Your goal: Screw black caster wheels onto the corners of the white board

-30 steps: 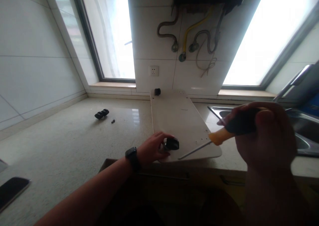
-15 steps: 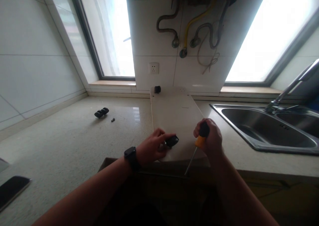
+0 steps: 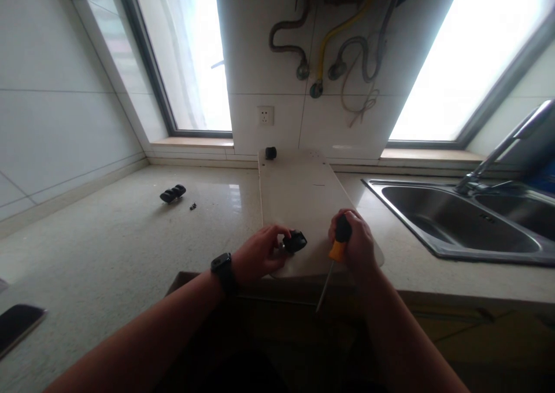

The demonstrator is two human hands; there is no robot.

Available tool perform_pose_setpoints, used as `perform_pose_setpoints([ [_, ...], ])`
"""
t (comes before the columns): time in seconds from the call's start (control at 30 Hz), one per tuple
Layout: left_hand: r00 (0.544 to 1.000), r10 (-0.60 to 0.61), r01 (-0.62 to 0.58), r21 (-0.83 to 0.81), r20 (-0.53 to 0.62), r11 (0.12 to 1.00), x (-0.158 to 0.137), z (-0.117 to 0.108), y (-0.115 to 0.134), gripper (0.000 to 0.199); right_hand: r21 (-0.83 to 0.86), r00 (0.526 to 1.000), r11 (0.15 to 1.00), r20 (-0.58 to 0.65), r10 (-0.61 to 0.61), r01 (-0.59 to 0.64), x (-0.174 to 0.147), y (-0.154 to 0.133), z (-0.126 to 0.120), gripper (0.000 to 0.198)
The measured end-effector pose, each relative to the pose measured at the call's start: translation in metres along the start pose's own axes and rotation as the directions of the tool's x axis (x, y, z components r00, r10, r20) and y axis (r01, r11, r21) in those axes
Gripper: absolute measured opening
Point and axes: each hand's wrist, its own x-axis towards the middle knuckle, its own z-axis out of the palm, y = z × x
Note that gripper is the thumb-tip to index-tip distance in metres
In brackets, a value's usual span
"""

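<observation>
My left hand [image 3: 260, 251] is at the near edge of a white board [image 3: 295, 199], its fingers closed at the left side of a black caster wheel [image 3: 295, 241] on the board. In my right hand [image 3: 359, 240] is a screwdriver [image 3: 338, 249] with a black and orange handle, its fist wrapped round it. The metal shaft slants downward, and the tip hangs in front of the board's near edge, apart from the caster. Another black caster [image 3: 271, 152] stands at the board's far left corner.
Several black casters [image 3: 173, 193] lie grouped on the counter at left, beside small dark screws [image 3: 193, 207]. A phone-like dark slab [image 3: 19, 326] rests at the lower left. To the right are a steel sink [image 3: 433, 248] and a faucet [image 3: 498, 150]. Pipes [image 3: 323, 46] run down the back wall.
My left index finger has drawn back from the caster's top to its side. My right hand has moved slightly left and down with the screwdriver. The whole view has shifted a little.
</observation>
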Motion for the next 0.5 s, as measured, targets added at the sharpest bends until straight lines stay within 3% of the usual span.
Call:
perform_pose_setpoints([
  [0.2, 1.000, -0.003, 0.003, 0.020, 0.006, 1.000, 0.001, -0.006, 0.004, 0.055, -0.024, 1.000, 1.000, -0.025, 0.019, -0.019, -0.005, -0.002, 0.006, 0.020],
  [0.5, 0.977, -0.022, 0.025, -0.013, 0.211, 1.000, 0.006, -0.045, 0.002, 0.048, -0.087, 0.996, 0.996, -0.088, 0.011, -0.018, -0.035, 0.004, 0.031, 0.023],
])
